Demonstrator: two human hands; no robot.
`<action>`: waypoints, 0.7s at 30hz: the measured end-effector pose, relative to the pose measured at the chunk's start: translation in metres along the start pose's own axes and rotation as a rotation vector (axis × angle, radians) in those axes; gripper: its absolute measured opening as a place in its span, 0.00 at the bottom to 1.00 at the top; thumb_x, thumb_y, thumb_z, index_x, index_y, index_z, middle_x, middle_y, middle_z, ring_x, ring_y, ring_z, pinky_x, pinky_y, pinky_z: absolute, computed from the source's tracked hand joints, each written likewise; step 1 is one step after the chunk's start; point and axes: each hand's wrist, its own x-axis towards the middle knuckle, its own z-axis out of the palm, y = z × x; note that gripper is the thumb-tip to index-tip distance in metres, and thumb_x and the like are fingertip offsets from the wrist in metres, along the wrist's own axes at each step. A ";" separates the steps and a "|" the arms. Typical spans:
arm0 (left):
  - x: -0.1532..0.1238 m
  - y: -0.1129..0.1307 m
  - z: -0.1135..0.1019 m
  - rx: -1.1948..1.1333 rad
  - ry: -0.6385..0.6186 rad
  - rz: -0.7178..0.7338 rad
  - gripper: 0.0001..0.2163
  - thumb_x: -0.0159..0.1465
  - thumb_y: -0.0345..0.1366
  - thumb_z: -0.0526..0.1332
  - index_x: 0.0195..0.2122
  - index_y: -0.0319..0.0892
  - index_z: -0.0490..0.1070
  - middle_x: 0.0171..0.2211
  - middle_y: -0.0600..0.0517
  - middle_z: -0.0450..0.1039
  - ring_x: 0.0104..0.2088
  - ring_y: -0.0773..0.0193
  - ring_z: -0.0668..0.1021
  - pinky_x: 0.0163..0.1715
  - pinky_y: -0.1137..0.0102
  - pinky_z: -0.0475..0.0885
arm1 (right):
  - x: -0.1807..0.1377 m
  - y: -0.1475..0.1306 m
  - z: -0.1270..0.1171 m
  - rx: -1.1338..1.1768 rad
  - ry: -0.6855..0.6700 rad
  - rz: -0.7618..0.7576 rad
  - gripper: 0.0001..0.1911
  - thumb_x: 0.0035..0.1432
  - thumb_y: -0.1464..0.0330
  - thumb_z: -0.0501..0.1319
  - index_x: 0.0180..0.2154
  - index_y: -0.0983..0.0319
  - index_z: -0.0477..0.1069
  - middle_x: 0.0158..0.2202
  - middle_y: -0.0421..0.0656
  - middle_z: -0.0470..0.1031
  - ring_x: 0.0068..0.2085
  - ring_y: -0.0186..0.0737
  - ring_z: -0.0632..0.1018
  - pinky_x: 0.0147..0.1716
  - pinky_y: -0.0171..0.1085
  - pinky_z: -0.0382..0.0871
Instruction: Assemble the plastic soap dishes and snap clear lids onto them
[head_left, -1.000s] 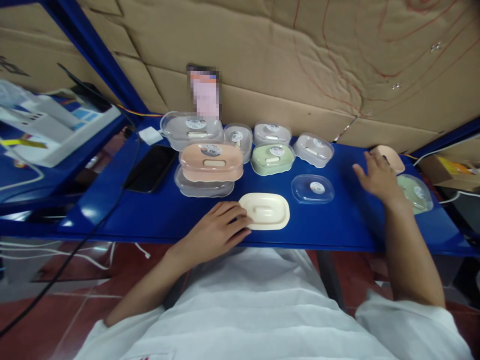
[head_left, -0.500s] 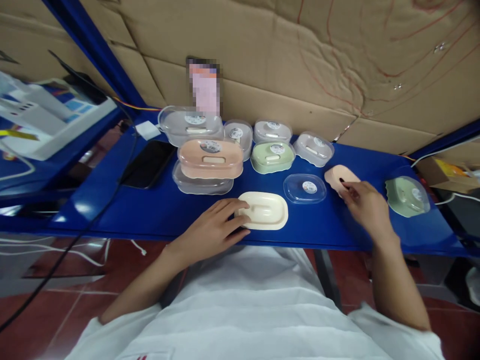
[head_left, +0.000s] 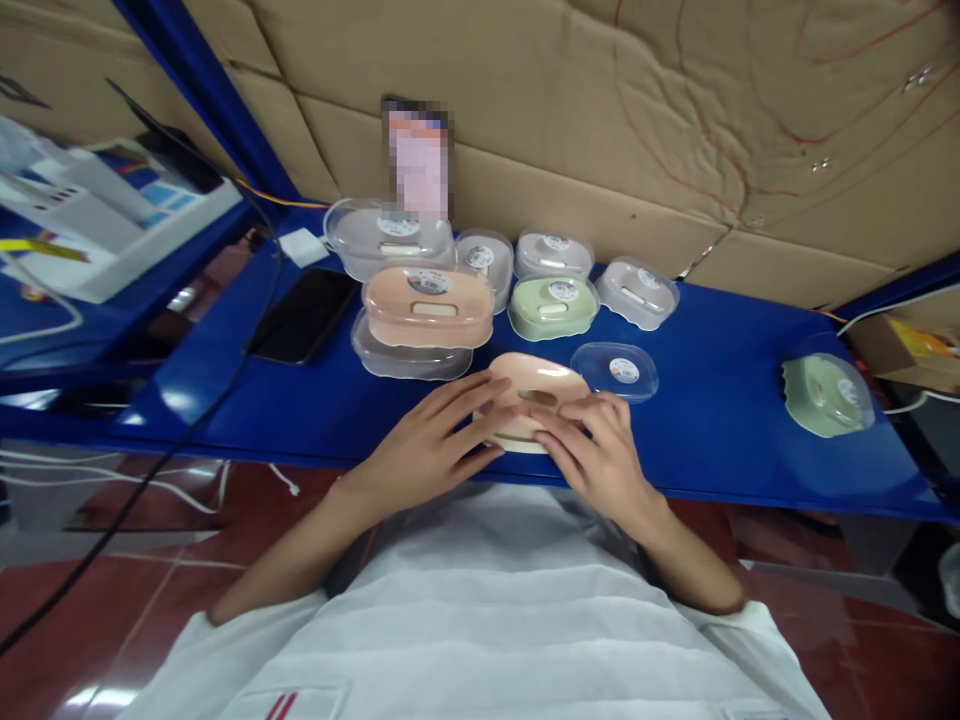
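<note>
At the front of the blue table, a peach soap dish insert [head_left: 544, 372] with an oval hole lies tilted over a cream soap dish base [head_left: 517, 442], mostly covering it. My left hand [head_left: 439, 430] grips the left side of the two pieces, its fingers reaching over the rim. On the right, my right hand [head_left: 600, 450] holds the insert with bent fingers and thumb along its near edge. Just behind that hand rests a clear lid [head_left: 611, 370] with a round label. The contact between insert and base is partly hidden by my fingers.
Several lidded soap boxes stand behind, among them a peach one [head_left: 427, 315] and a green one [head_left: 553, 310]. Another green box [head_left: 825, 395] sits far right. A black phone [head_left: 306, 318] lies at left; a second phone [head_left: 418, 160] leans on the cardboard [head_left: 540, 130].
My right hand has brought the peach insert from the right side of the table to the cream base. My left hand has stayed at the base's left end.
</note>
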 end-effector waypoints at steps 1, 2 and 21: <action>0.000 0.000 0.000 0.005 0.009 -0.009 0.23 0.73 0.34 0.67 0.68 0.42 0.68 0.65 0.38 0.74 0.69 0.47 0.74 0.68 0.50 0.74 | 0.000 0.001 0.000 0.002 -0.010 -0.007 0.30 0.75 0.67 0.62 0.72 0.42 0.65 0.48 0.43 0.82 0.51 0.49 0.82 0.62 0.55 0.67; 0.000 0.000 0.001 0.010 0.018 -0.015 0.21 0.74 0.34 0.66 0.66 0.42 0.69 0.62 0.39 0.76 0.67 0.48 0.76 0.67 0.51 0.75 | -0.001 0.004 0.000 0.003 -0.031 -0.014 0.28 0.75 0.66 0.62 0.72 0.43 0.66 0.51 0.43 0.82 0.53 0.49 0.82 0.66 0.56 0.64; 0.003 -0.001 0.002 0.017 0.005 0.030 0.09 0.73 0.32 0.66 0.54 0.40 0.75 0.51 0.45 0.81 0.57 0.52 0.80 0.62 0.55 0.78 | -0.009 0.027 -0.006 0.224 -0.212 -0.056 0.23 0.75 0.67 0.61 0.68 0.53 0.70 0.69 0.47 0.74 0.74 0.50 0.69 0.72 0.58 0.67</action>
